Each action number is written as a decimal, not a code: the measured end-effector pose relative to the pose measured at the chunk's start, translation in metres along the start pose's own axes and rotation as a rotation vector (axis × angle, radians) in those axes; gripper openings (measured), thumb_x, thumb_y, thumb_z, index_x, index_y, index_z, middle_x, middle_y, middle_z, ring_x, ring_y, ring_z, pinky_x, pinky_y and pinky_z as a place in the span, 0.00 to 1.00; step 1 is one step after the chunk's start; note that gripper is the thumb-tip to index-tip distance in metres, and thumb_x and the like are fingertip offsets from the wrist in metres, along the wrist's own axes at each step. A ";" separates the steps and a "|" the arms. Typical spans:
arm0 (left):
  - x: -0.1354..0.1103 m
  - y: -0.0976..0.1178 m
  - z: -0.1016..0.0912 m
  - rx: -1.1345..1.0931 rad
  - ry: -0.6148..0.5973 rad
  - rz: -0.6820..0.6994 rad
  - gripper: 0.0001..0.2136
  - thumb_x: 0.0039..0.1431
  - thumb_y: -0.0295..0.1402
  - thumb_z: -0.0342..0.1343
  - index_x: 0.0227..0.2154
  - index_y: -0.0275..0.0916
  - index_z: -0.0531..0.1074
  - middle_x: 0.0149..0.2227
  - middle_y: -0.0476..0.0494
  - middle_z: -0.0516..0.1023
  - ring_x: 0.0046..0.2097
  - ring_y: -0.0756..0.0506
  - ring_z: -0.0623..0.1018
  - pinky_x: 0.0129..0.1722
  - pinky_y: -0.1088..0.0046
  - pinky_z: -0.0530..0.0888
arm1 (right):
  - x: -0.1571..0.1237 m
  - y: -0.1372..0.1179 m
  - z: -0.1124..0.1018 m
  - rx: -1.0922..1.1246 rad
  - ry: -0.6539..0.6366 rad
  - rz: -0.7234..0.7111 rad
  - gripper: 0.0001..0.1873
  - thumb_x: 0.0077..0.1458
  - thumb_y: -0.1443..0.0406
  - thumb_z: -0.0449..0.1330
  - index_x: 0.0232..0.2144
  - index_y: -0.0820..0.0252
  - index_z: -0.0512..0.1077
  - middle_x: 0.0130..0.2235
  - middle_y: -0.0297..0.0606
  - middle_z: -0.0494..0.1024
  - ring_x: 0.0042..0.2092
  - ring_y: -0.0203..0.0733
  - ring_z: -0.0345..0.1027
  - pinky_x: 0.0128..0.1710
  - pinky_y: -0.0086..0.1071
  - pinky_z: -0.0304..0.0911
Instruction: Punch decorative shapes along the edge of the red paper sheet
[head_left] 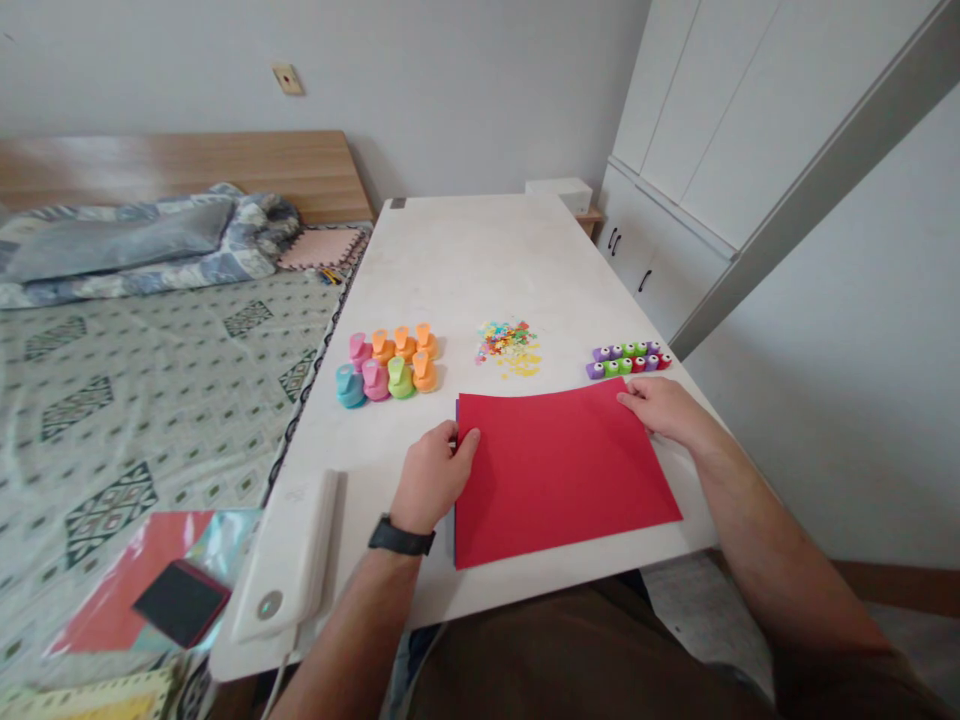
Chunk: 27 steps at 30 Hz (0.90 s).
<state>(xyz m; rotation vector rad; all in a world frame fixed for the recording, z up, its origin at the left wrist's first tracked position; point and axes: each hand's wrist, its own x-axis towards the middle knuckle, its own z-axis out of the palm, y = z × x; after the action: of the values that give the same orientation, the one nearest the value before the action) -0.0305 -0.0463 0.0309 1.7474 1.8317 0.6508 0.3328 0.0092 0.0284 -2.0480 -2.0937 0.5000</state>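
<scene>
A red sheet of paper (559, 470) lies flat on the white table (465, 260), on top of a darker sheet whose edge shows along its left side. My left hand (433, 475) pinches the stack at its left edge, fingers closed on it. A black watch sits on that wrist. My right hand (664, 405) rests on the sheet's upper right corner, fingers curled over the edge.
Large pastel paper punches (390, 365) stand in two rows left of centre. A pile of coloured paper cut-outs (510, 345) lies mid-table. Small purple, green and red punches (630, 360) line up at right. A white device (289, 560) sits at the near left corner. A bed (150, 400) lies to the left.
</scene>
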 end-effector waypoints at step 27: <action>0.002 -0.002 -0.008 0.204 -0.029 0.001 0.13 0.65 0.42 0.51 0.31 0.40 0.74 0.33 0.42 0.77 0.36 0.43 0.75 0.37 0.68 0.65 | -0.008 0.002 -0.005 0.100 0.114 0.080 0.15 0.61 0.55 0.56 0.42 0.57 0.77 0.42 0.44 0.82 0.41 0.49 0.73 0.40 0.37 0.61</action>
<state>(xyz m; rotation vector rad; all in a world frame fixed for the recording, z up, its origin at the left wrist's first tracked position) -0.0374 -0.0440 0.0357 1.8759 1.9341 0.4488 0.3364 0.0020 0.0336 -2.0592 -1.8903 0.4768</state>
